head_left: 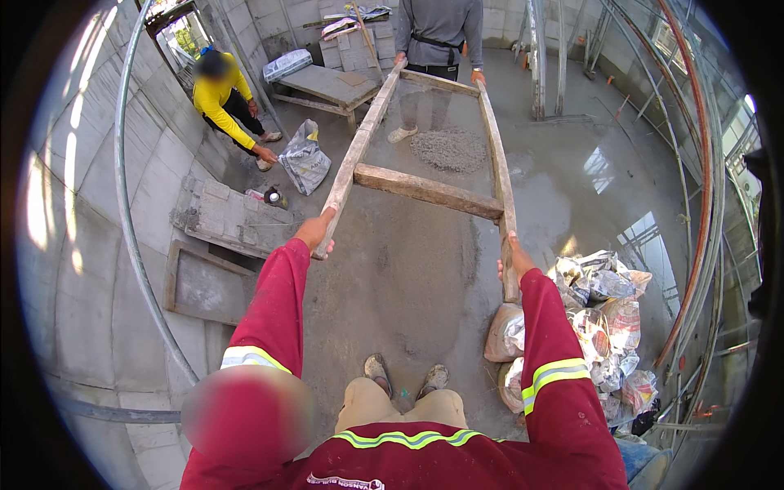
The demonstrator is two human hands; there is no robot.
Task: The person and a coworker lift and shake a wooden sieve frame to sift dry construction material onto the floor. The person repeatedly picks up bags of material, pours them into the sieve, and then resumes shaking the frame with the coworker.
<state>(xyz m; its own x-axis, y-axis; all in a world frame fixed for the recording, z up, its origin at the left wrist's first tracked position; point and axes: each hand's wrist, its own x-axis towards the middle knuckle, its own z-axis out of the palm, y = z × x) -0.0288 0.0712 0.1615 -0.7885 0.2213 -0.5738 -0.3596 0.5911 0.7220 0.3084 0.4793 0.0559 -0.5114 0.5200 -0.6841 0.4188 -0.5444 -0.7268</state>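
Both my arms reach forward, holding the near ends of a wooden frame like a short ladder, with two long rails and cross-bars. My left hand is closed round the left rail. Around the right rail, my right hand is closed as well. At the far end a co-worker in a grey shirt has a hand on each rail. Through the frame's far opening a heap of wet grey mix shows on the floor.
Filled sacks lie at my right. On the left, a person in yellow bends, holding a grey bag. Beside the left wall are a block platform and a wooden-edged tray. Metal posts stand at the back; water lies on the floor.
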